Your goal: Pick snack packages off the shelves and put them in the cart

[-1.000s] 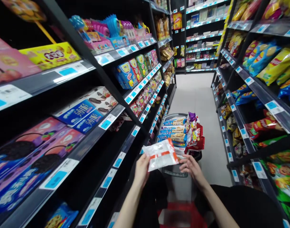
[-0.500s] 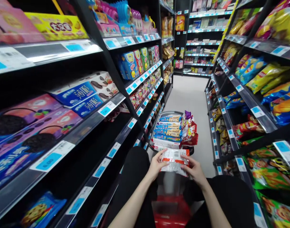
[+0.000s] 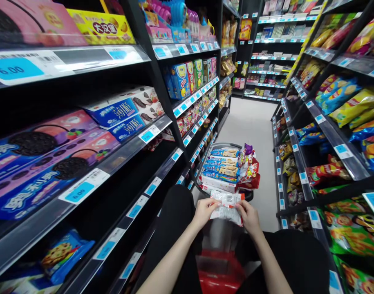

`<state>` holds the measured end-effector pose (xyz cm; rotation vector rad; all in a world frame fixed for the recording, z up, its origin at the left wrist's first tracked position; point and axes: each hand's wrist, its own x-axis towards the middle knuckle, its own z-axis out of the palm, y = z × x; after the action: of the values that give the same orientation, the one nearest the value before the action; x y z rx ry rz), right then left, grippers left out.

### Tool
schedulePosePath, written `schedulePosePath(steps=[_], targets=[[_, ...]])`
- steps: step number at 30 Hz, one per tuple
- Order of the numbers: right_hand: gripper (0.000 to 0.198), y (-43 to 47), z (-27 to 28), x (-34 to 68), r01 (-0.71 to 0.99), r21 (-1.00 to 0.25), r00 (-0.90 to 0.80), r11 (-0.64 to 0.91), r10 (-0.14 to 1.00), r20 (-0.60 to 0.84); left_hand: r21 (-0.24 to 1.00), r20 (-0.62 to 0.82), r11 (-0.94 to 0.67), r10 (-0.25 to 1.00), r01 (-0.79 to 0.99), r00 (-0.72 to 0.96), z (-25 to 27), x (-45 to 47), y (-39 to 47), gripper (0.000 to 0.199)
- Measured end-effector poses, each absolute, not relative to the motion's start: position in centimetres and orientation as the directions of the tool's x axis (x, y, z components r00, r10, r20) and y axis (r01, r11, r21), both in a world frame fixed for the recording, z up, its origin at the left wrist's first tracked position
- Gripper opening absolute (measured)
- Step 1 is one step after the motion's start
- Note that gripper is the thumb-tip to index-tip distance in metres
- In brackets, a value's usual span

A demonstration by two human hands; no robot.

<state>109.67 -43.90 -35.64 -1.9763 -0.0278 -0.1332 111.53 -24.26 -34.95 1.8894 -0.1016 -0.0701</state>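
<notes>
Between my knees, both hands grip a white snack packet [image 3: 226,213] with red-orange ends. My left hand [image 3: 205,211] pinches its left side, and my right hand [image 3: 248,214] pinches the right side. Thumbs lie on top of the wrapper; the fingertips beneath are hidden. Just beyond the packet stands a dark shopping basket [image 3: 202,190] on the floor. Blue cookie packs [image 3: 222,168] lie stacked in rows inside it, with a white-and-red box [image 3: 219,183] at the near side. Red and purple snack bags [image 3: 249,165] lean along its right side.
Left shelves hold purple-and-blue cookie boxes [image 3: 54,163], blue-and-white boxes [image 3: 125,110] and a blue cookie bag [image 3: 67,255]. Chip bags [image 3: 358,106] fill the right shelves. Something red [image 3: 219,271] is below me. The aisle floor [image 3: 246,118] runs to shelves at the back.
The packet has turned in my hands: its barcode and red band face me less, and more crinkled white wrapper shows. My fingers have closed in tighter. The view has swung slightly left.
</notes>
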Motion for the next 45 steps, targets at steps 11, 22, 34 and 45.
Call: schedulePosePath(steps=[11, 22, 34, 45], targets=[[0.036, -44.5, -36.3, 109.8, 0.015, -0.968, 1.0, -0.25, -0.017, 0.019, 0.985, -0.1, -0.155, -0.19, 0.07, 0.977, -34.3, 112.3, -24.1, 0.025], [0.031, -45.6, -35.5, 109.3, -0.15, -0.959, 0.989, 0.242, 0.024, -0.148, 0.906, -0.313, 0.026, -0.631, 0.422, 0.71, -33.4, 111.4, -23.0, 0.035], [0.044, -45.3, -36.6, 109.7, -0.288, -0.95, 0.957, 0.123, 0.068, -0.281, 0.982, -0.114, -0.174, -0.241, 0.072, 0.964, -34.7, 111.4, -23.7, 0.023], [0.038, -46.2, -38.0, 109.8, -0.276, -0.888, 0.941, 0.368, -0.084, -0.327, 0.916, -0.271, 0.207, -0.31, 0.343, 0.911, -34.3, 110.8, -24.1, 0.039]])
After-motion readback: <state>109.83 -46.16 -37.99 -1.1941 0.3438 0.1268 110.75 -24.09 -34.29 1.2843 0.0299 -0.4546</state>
